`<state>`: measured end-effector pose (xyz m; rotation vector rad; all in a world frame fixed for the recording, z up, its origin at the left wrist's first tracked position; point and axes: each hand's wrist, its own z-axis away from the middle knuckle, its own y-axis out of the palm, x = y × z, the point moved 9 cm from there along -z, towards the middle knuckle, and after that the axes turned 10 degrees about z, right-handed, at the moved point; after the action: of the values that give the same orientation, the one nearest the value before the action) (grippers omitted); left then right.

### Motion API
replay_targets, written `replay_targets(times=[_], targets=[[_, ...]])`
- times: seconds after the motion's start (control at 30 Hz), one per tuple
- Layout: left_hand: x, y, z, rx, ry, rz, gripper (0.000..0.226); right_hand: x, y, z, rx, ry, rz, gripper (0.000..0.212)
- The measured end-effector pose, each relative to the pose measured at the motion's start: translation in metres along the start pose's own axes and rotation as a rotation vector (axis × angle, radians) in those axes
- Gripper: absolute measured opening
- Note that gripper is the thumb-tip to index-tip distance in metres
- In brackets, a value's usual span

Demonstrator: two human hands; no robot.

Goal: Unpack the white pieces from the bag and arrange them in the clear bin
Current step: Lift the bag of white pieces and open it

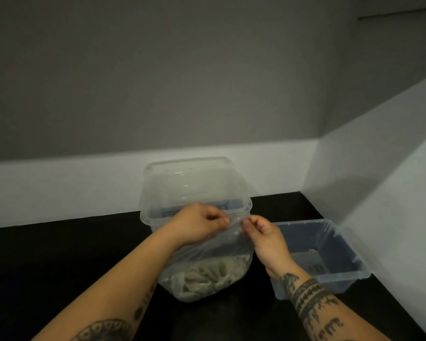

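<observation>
Both hands [202, 226] [263, 233] pinch upright bag [207, 274] (mouth up).

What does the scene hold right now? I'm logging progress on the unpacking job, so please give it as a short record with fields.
surface: dark tabletop against a pale wall
bag: clear plastic bag, held up by its top edge, not yet emptied
white pieces: piled in the bag's bottom
left hand: pinches the bag's top edge
right hand: pinches the same edge beside it
bin behind bag: clear bin, contents unclear
bin at right: clear bin on the tabletop, open, no white pieces visible in it
</observation>
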<state>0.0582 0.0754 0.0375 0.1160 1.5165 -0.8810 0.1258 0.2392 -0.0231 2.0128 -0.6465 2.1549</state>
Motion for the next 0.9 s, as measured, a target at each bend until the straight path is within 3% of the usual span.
replay_targets(times=[0.2, 0.33, 0.5, 0.6, 0.73, 0.9], targets=[[-0.011, 0.015, -0.02, -0.088, 0.022, -0.196, 0.016, -0.003, -0.002, -0.017, 0.021, -0.008, 0.013, 0.011], [-0.005, 0.014, -0.028, -0.203, -0.056, -0.224, 0.025, 0.012, -0.03, -0.013, -0.251, -0.096, 0.194, 0.017], [0.011, 0.042, -0.029, -0.213, -0.15, 0.19, 0.022, -0.006, -0.001, -0.009, 0.031, 0.123, 0.059, 0.027], [0.022, 0.055, -0.027, -0.185, -0.228, 0.362, 0.018, -0.019, -0.004, -0.011, 0.048, 0.208, -0.077, 0.02], [0.029, 0.065, -0.023, -0.165, -0.31, 0.433, 0.018, -0.027, -0.01, -0.013, 0.083, 0.242, -0.081, 0.018], [0.034, 0.086, -0.009, -0.153, -0.442, 0.7, 0.03, -0.033, -0.006, -0.001, 0.151, 0.369, -0.164, 0.02]])
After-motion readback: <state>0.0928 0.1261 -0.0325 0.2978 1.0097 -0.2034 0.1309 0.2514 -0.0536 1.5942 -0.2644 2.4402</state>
